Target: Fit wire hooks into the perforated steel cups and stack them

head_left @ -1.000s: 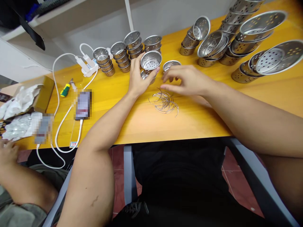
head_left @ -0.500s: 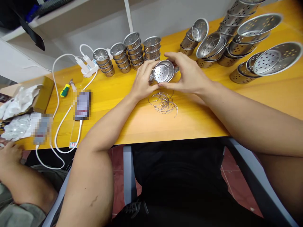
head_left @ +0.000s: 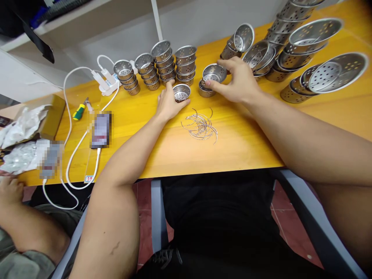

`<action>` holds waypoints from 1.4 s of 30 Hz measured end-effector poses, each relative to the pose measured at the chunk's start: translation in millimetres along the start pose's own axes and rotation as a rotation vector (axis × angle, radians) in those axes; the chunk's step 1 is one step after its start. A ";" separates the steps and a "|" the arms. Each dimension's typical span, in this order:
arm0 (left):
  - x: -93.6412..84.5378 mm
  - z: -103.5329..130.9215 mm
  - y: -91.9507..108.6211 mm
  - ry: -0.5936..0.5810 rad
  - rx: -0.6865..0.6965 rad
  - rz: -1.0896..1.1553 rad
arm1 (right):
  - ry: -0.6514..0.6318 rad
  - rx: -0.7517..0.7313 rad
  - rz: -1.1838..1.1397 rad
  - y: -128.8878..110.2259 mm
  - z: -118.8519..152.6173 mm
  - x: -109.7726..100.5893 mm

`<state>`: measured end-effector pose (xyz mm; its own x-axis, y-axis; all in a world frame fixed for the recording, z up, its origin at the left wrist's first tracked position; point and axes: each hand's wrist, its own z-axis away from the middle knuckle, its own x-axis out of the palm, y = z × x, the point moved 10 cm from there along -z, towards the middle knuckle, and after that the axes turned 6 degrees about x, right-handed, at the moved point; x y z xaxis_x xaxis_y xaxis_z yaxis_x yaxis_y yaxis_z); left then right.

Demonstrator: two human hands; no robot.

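The left hand (head_left: 167, 101) is cupping a small perforated cup (head_left: 181, 92) standing mouth-up between thumb and curled fingers. The right hand (head_left: 236, 83) is pinching a second cup (head_left: 214, 72), tilted slightly, atop another cup (head_left: 204, 89); wire rings (head_left: 200, 126) are lying just below both hands' fingertips.

Seen from the head view: left hand (head_left: 168, 101) resting on the yellow surface (head_left: 232, 143), fingers curled against a single small perforated metal cup (head_left: 181, 92) standing upright. Just right of that cup, right hand (head_left: 236, 82) gripping the top cup (head_left: 214, 72) of a short stack of two. Directly below the single cup, toward the surface's near edge, a loose pile of wire rings (head_left: 200, 126), touched by neither hand. Behind the cup, rows of stacked small cups (head_left: 162, 66). Far right of it, larger perforated bowls (head_left: 305, 42), somewhat blurred. Well left of it, a screwdriver (head_left: 79, 110) and white cable (head_left: 69, 116). At the far lower left, another person's hand (head_left: 10, 192), possibly resting on a knee.
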<state>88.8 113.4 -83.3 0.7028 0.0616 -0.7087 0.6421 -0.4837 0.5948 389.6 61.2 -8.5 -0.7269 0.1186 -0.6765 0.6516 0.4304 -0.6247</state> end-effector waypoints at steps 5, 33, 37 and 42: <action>-1.0 -3.9 15.4 0.021 0.132 0.017 | -0.044 0.077 0.063 -6.6 -1.9 6.0; -9.7 10.4 99.2 -0.103 0.370 -0.013 | -0.184 -0.252 -0.007 -84.1 31.0 42.4; -7.2 9.7 97.4 -0.113 0.367 -0.014 | -0.232 -0.206 -0.057 -87.6 31.2 35.1; -9.5 9.1 97.7 -0.103 0.341 -0.050 | -0.153 -0.153 -0.067 -94.0 32.3 18.4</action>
<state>142.0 57.7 -21.9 0.6278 0.0127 -0.7783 0.5236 -0.7467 0.4102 322.1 -5.9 25.2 -0.7184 -0.0466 -0.6941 0.5541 0.5647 -0.6115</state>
